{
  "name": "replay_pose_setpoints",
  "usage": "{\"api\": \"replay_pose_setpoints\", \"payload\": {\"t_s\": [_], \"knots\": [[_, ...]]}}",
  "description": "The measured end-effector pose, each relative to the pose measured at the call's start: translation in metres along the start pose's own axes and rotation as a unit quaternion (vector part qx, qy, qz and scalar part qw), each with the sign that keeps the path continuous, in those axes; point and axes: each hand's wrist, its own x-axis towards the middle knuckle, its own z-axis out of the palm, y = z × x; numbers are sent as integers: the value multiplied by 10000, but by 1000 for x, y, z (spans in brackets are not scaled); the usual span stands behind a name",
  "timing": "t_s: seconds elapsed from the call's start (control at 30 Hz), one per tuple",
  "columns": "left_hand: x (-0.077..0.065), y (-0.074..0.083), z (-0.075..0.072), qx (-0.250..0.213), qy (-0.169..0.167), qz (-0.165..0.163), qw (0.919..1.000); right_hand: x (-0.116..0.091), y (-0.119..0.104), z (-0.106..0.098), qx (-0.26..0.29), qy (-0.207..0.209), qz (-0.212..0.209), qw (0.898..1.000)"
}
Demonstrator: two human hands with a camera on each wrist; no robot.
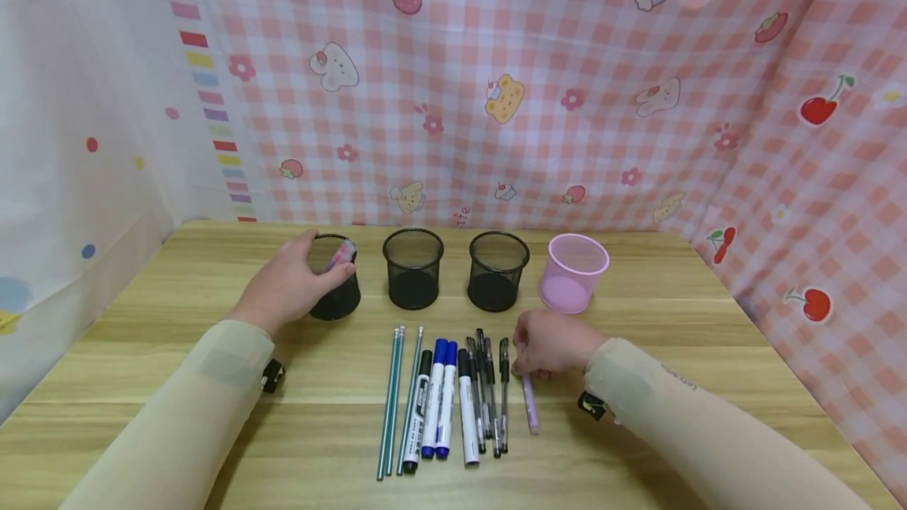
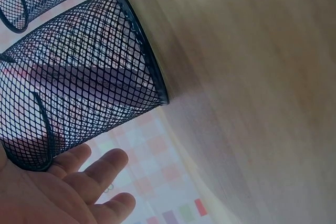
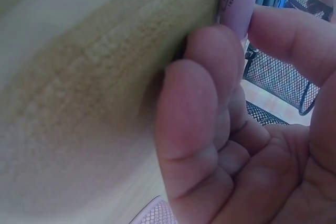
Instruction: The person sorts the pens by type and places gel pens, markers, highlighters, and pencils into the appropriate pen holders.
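Observation:
At the far left my left hand [image 1: 290, 282] is at the rim of a black mesh pen cup [image 1: 336, 297], thumb across its mouth and fingers loosely extended beside it. A purple pen-like item [image 2: 89, 82] shows through the mesh inside that cup, and its pink, clear-looking end [image 1: 342, 253] sticks up near the thumb. My right hand [image 1: 553, 343] pinches the upper end of a lilac pen [image 1: 531, 408] between thumb and forefinger. Dark print marks the barrel in the right wrist view. Its lower end points toward me on the wooden table.
Two more black mesh cups [image 1: 413, 278] [image 1: 496, 282] and a pink mesh cup [image 1: 571, 282] stand in a row at the back. Before them lie green pencils [image 1: 391, 408], white-barrelled markers [image 1: 434, 404] and several black-capped pens [image 1: 489, 392]. A patterned cloth [image 1: 453, 101] hangs behind.

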Motion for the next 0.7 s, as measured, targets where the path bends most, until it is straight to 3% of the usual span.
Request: {"api": "replay_pose_setpoints", "payload": {"t_s": [0.4,0.7], "knots": [[1,0,0,118,-27,11,9999,-4,2,-3,532,106,25,9985],[1,-2,1,73,-8,5,10000,-4,4,-6,473,397,-149,9980]]}}
